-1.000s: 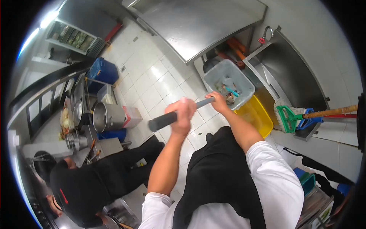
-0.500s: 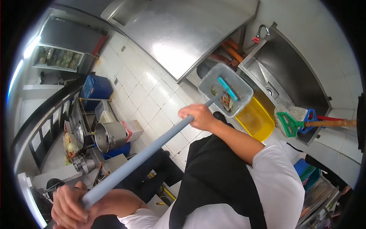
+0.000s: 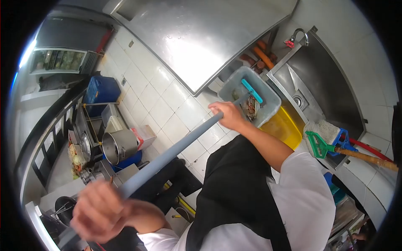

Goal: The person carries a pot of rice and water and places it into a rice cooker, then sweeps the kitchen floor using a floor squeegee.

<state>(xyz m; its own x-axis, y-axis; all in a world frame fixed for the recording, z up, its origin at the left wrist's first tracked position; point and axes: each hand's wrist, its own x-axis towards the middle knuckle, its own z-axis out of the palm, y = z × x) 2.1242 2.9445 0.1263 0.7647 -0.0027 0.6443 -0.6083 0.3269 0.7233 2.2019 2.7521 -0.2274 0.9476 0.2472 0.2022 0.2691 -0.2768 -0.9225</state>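
A squeegee with a long grey pole [image 3: 171, 155] crosses the view diagonally. At the lower left, my left hand [image 3: 99, 212], blurred by motion, is wrapped round the upper pole, and a short length of it shows beyond the fist. My right hand [image 3: 229, 115] grips the pole lower down. The turquoise squeegee head [image 3: 252, 90] is within the outline of a grey plastic bin [image 3: 271, 109]. Beside the head lies a small heap of mixed scraps [image 3: 252, 108] in the bin; whether the head touches them I cannot tell.
A yellow tub [image 3: 284, 130] stands against the bin, below a steel sink [image 3: 324, 75]. A steel table [image 3: 201, 37] is ahead. Mops with a green clamp [image 3: 320, 142] lean at right. At left are a large pot [image 3: 119, 147], a carton [image 3: 144, 136] and a blue container [image 3: 100, 92].
Both hands have moved slightly right and up in the view, still on the pole. A piece of pole now shows beyond my left hand. The squeegee head has shifted slightly upward; the view has shifted too.
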